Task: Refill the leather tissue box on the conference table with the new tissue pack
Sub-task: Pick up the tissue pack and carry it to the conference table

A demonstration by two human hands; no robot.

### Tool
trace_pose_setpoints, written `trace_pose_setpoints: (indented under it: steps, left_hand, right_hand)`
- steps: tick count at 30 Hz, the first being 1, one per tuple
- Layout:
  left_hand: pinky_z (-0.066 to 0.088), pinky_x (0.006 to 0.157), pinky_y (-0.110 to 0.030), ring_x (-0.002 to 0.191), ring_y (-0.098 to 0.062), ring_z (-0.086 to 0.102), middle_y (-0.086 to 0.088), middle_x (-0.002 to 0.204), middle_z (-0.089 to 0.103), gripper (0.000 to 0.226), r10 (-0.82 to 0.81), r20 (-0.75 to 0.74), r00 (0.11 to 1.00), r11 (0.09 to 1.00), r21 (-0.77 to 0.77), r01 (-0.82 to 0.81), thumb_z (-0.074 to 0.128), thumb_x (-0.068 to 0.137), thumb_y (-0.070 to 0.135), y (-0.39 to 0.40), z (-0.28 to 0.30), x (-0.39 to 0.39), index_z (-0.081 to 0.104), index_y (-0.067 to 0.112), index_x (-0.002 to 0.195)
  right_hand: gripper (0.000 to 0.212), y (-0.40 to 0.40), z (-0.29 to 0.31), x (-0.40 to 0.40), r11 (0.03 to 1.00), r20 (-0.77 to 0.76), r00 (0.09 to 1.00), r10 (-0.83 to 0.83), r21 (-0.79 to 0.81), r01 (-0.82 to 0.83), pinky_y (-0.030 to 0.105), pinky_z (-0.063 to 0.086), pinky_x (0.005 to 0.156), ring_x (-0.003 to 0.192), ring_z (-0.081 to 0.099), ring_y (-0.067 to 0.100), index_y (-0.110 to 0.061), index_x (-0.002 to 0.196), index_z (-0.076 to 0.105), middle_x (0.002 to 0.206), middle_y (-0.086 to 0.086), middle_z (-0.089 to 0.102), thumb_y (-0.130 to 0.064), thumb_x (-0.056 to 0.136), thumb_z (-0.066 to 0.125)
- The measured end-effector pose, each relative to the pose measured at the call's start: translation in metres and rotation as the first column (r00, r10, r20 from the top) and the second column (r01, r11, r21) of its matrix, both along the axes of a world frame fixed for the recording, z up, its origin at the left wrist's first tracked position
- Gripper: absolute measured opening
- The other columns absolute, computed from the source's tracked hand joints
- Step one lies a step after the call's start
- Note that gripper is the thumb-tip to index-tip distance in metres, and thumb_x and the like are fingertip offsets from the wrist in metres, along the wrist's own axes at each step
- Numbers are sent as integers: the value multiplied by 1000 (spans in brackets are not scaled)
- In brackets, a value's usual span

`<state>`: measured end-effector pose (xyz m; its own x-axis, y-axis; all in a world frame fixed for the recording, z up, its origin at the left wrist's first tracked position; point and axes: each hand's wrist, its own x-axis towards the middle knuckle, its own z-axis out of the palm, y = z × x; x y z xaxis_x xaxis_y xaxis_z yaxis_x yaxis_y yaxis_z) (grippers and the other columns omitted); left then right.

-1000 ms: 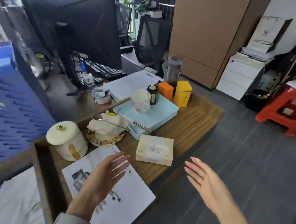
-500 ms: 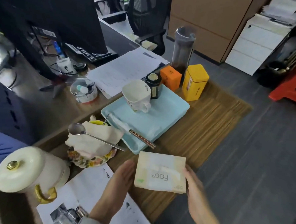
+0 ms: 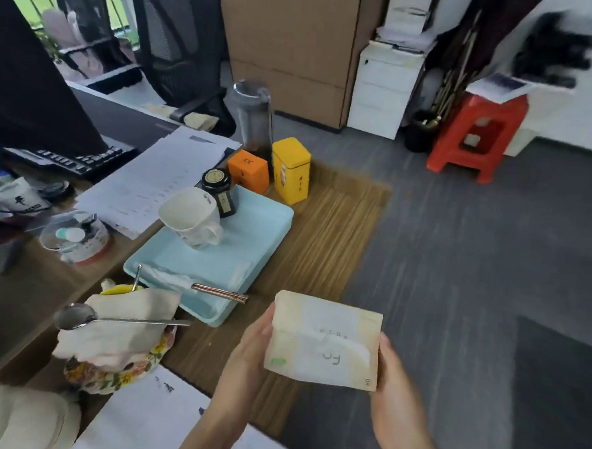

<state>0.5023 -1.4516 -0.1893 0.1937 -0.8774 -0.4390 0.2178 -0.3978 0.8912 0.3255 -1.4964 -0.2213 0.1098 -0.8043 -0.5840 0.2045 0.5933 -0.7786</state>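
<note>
Your left hand (image 3: 246,352) and right hand (image 3: 391,377) kept a clamped grip on the tissue pack (image 3: 324,342); you had lifted it off the tabletop (image 3: 321,232), ready for carrying to the box.

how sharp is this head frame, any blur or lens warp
Head view: the tissue pack in both hands is soft, its print half legible; the dark object top right is smeared by motion; the wide lens tilts the cabinet and stool; daylight, even, no glare.
</note>
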Motion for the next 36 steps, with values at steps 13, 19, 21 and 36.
trace_pose_setpoints:
  steps: [13,19,21,36]
  left_hand:
    - [25,116,-41,130,-1,46,20,135,56,43,-651,-4,759,715,-342,610,50,88,47,139,71,-265,54,38,130]
    - [24,116,-37,127,-1,47,19,134,57,43,-903,-103,417,425,-349,835,45,91,39,340,77,-399,53,31,132]
    - [27,115,-37,124,-1,50,18,132,59,38,-950,-115,291,312,-368,876,41,96,31,408,76,-435,54,28,132]
    - [26,116,-38,132,-3,43,14,142,50,49,-860,-168,-482,-416,-316,853,42,93,42,822,48,-684,45,27,139]
  right_hand:
    - [35,289,116,-236,739,-129,766,-629,-403,539,36,47,94,106,66,7,-33,117,67,114,-10,72,-41,97,39]
    - [31,541,148,-303,492,-179,464,-867,-445,748,23,52,77,99,68,5,-32,107,71,104,-12,75,-38,96,43]
    - [32,618,148,-316,371,-185,321,-929,-455,810,18,51,70,98,68,3,-33,105,72,101,-14,75,-36,97,42]
    - [28,1038,97,-455,-479,-102,-535,-839,-328,814,33,50,88,102,66,13,-24,113,68,108,-6,74,-33,94,51]
